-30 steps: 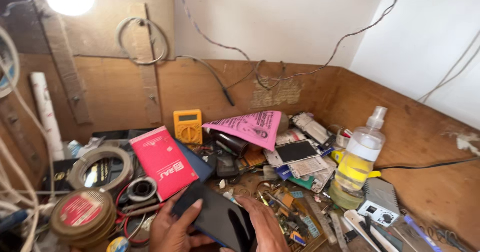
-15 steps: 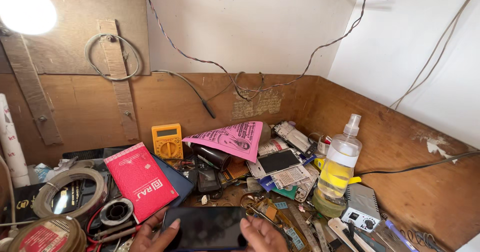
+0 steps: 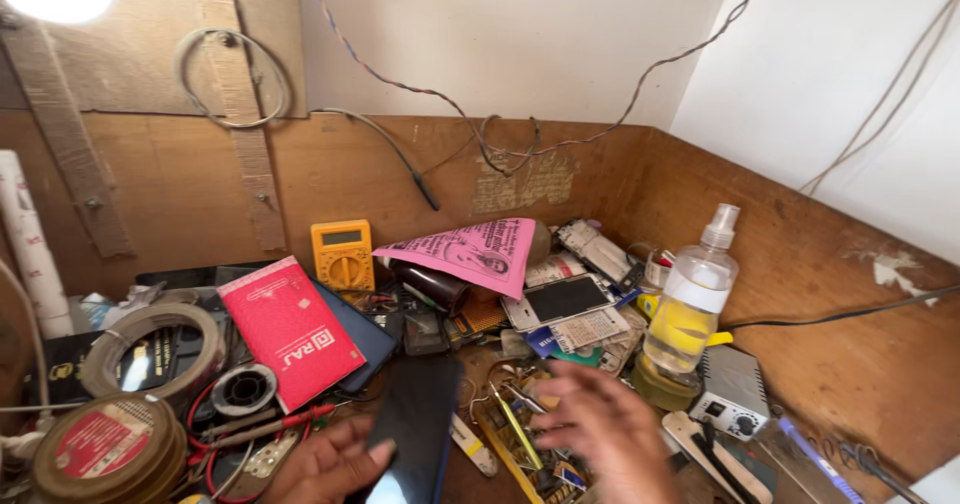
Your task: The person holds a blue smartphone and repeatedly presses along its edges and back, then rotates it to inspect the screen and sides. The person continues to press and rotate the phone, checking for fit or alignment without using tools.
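Near the front edge of the desk (image 3: 820, 294), the left hand (image 3: 325, 464) grips a dark phone (image 3: 410, 429), thumb across its face. The right hand (image 3: 600, 429) hovers blurred beside it, fingers spread and empty. Behind lie a pink booklet (image 3: 290, 329), a spray bottle (image 3: 690, 309) and, by the back wall, a yellow multimeter (image 3: 342, 254).
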